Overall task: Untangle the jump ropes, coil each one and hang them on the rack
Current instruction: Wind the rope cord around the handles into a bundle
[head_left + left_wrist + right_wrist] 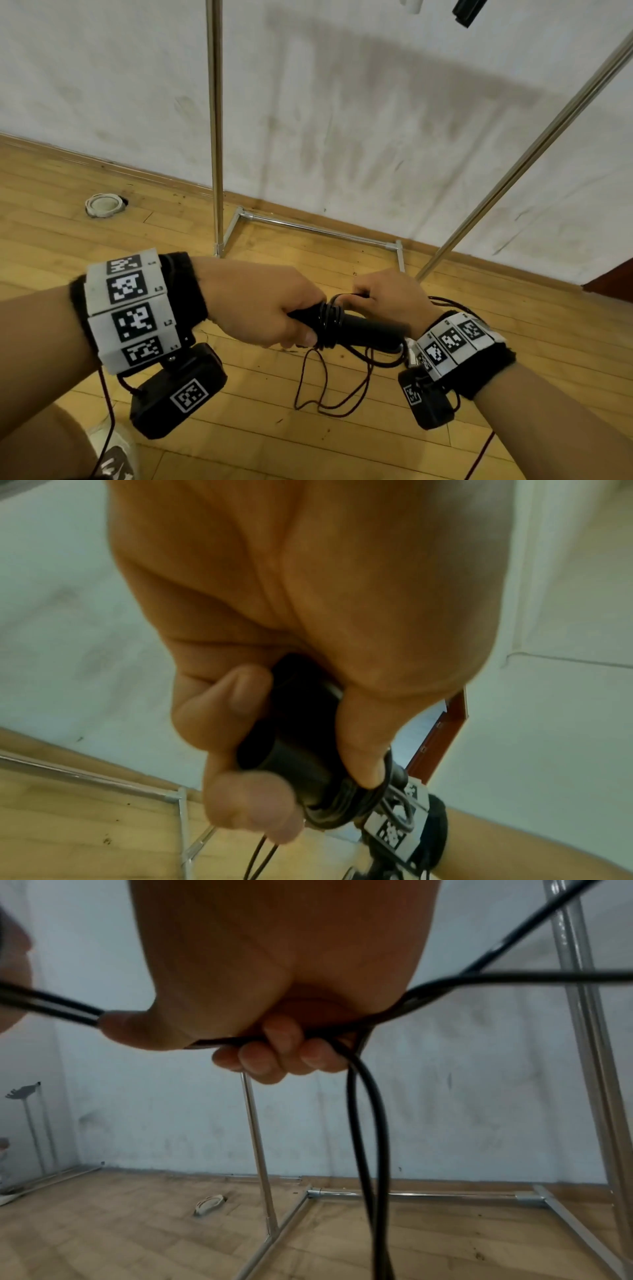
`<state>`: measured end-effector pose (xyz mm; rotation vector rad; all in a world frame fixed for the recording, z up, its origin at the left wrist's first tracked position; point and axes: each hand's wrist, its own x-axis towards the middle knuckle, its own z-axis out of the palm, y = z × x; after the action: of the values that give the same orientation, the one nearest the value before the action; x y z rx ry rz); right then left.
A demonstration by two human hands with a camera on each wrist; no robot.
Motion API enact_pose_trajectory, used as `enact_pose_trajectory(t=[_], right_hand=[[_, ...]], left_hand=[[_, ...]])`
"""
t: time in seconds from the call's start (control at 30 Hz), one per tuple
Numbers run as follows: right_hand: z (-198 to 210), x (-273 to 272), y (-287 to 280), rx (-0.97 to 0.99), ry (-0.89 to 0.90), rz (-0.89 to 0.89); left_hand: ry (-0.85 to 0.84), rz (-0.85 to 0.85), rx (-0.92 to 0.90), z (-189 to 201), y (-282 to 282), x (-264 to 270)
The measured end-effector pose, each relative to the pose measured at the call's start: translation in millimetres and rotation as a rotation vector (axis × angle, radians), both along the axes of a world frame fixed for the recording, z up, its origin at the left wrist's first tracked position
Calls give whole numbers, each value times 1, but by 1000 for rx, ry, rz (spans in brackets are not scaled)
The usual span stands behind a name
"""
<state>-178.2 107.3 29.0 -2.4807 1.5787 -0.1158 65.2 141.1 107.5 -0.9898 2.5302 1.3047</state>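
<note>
Gripping a pair of black foam-covered jump-rope handles at the centre of the head view, the left hand has its fingers and thumb curled round them, and the thumb presses several turns of thin black cord wound round the handles' middle. The right hand, just beside it, is clenched on the same cord, which runs across its palm in the right-wrist view, with two strands dropping below the fingers. Loose loops of cord hang beneath both hands, in the lower middle of the frame; it is hard to tell whether they touch the wooden plank floor.

The likely risks, judging from this: if the left thumb lifts, the wound turns could spring loose and slide off the smooth foam. The dangling loops could knot on themselves or snag the wrist-camera cables nearby. Uneven tension from the right hand could bunch the wraps.

The silver metal tube rack stands in the upper half of the frame, with nothing visibly hung on the parts shown.

No brand or readable wording appears. The wristbands carry black-and-white square code markers, with tiny characters too small to read.
</note>
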Motion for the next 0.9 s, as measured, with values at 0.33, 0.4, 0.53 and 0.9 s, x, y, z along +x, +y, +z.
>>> enact_pose_trajectory(t=[0.33,0.4,0.53,0.9], right_hand=[[35,22,-3,101,-404,-48],[41,27,-1,137,-445,-57],[51,35,3,240,-527,-54],[32,33,11,495,-848,-22]], left_hand=[[-339,85,-203,-32,-17,-3],[-355,125,-230,-36,-23,-1],[-316,268,-272,-39,-38,6],[177,493,-197,-22,-48,22]])
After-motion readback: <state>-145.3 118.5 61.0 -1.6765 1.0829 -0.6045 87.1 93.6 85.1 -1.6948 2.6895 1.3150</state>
